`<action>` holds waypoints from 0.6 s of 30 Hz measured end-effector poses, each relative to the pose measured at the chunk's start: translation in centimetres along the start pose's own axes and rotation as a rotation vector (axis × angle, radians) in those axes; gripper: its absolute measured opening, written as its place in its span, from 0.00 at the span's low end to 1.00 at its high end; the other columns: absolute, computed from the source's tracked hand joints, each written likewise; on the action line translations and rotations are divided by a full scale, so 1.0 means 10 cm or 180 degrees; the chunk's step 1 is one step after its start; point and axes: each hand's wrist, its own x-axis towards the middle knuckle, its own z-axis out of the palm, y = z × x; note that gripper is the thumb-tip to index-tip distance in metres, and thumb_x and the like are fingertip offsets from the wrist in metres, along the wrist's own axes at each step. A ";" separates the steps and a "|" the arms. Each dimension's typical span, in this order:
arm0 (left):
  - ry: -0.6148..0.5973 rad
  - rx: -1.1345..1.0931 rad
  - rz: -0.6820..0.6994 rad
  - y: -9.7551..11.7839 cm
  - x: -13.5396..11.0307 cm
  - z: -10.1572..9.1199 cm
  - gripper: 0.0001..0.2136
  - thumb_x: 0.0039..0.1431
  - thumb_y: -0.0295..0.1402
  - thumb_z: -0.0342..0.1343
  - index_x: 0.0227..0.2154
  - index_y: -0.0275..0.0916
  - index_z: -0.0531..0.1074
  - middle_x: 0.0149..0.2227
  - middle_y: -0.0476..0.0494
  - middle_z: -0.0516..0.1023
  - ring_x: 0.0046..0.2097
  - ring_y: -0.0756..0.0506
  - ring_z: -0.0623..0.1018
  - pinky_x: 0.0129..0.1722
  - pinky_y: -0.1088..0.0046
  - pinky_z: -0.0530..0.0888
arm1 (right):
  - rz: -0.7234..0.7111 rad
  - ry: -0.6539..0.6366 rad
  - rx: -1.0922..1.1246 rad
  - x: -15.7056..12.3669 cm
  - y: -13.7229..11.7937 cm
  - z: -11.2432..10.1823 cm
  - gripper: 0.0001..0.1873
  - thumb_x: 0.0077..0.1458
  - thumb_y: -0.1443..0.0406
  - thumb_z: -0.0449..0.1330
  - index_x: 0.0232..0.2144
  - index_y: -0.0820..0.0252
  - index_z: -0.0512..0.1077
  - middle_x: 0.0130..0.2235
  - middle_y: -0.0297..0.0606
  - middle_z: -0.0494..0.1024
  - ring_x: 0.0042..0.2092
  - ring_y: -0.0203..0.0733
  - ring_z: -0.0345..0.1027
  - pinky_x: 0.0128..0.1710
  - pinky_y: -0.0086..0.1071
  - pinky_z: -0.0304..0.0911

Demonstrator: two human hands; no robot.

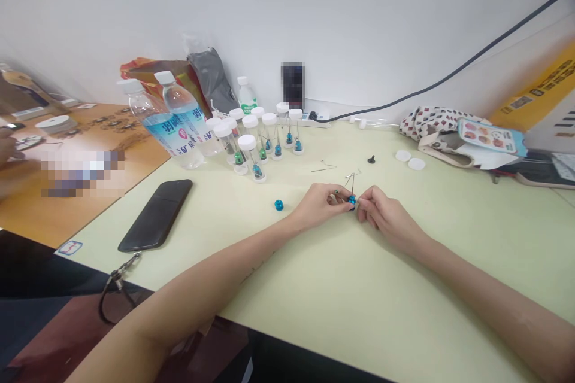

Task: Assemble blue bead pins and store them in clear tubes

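Note:
My left hand (320,203) and my right hand (381,212) meet over the pale yellow table (314,287), fingers pinched together on a small blue round part (352,199) with thin metal wires (353,181) sticking up from it. A second blue part (279,205) lies on the table just left of my left hand. A bent wire (324,167) and a small black piece (371,160) lie farther back.
Several clear vials with white caps (256,137) stand behind, beside two water bottles (173,122). A black phone (156,214) lies left. Two white caps (409,160), a patterned pouch (438,122) and a black cable (449,75) are at right. Another person's hand (6,149) shows far left.

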 end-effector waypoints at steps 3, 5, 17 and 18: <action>-0.0005 0.0094 0.0051 0.03 0.00 -0.01 0.10 0.51 0.34 0.55 0.35 0.35 0.75 0.31 0.46 0.76 0.30 0.52 0.70 0.30 0.78 0.67 | -0.0041 0.0010 0.0060 0.00 -0.01 0.00 0.13 0.63 0.58 0.42 0.30 0.55 0.60 0.26 0.30 0.72 0.25 0.35 0.60 0.26 0.29 0.55; -0.0018 0.0122 0.0072 0.04 0.00 -0.02 0.10 0.51 0.34 0.55 0.35 0.36 0.76 0.31 0.46 0.76 0.30 0.52 0.70 0.30 0.78 0.67 | -0.0075 0.0003 0.0096 -0.01 -0.01 -0.01 0.13 0.63 0.58 0.42 0.30 0.55 0.61 0.26 0.30 0.72 0.26 0.35 0.60 0.27 0.29 0.55; -0.0053 0.0191 -0.0012 0.04 -0.02 -0.01 0.09 0.51 0.34 0.55 0.33 0.36 0.75 0.29 0.47 0.76 0.28 0.53 0.70 0.30 0.78 0.67 | -0.0836 0.0804 -0.0794 0.00 0.06 -0.01 0.13 0.60 0.62 0.49 0.29 0.57 0.71 0.31 0.35 0.68 0.28 0.35 0.61 0.28 0.30 0.56; -0.0053 0.0183 -0.0018 0.05 -0.02 -0.01 0.09 0.51 0.34 0.55 0.33 0.36 0.75 0.29 0.47 0.76 0.28 0.53 0.70 0.30 0.78 0.67 | -0.0882 0.0874 -0.0893 0.00 0.07 -0.01 0.13 0.60 0.62 0.49 0.30 0.57 0.72 0.31 0.36 0.68 0.27 0.35 0.61 0.28 0.30 0.56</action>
